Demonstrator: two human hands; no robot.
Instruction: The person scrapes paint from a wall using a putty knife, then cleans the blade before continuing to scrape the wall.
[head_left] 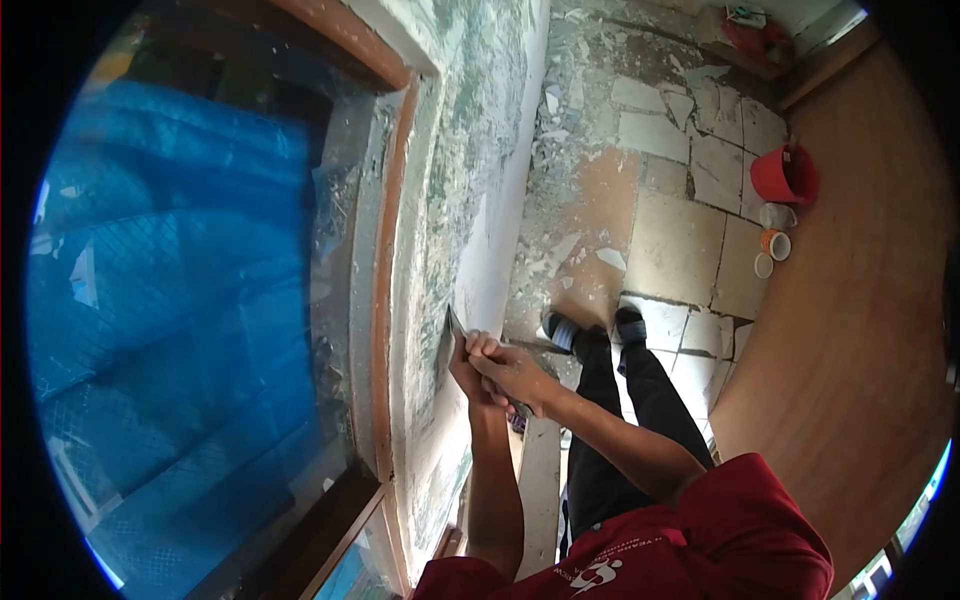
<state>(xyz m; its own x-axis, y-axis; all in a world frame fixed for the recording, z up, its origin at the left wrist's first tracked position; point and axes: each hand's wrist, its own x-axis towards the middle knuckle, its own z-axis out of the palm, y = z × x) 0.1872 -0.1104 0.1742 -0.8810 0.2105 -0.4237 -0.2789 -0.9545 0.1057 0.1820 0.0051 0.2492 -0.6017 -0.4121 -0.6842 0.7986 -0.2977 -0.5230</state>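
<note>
Both my hands are closed together on a scraper (pixel 456 322), whose thin metal blade points up and touches the peeling wall (pixel 470 230). My left hand (pixel 468 372) is on the wall side, its fingers partly hidden. Over the tool lies my right hand (pixel 508 370), fingers wrapped round it. The lower end of the handle sticks out beneath my right palm. Old green and white paint covers the wall in patches.
A wooden window frame (pixel 381 300) with blue sheeting (pixel 190 270) behind glass is at left. Paint flakes litter the tiled floor (pixel 675 245). A red bucket (pixel 772 178), a white mug (pixel 776 216) and an orange tub (pixel 770 240) stand near a wooden panel (pixel 850 280).
</note>
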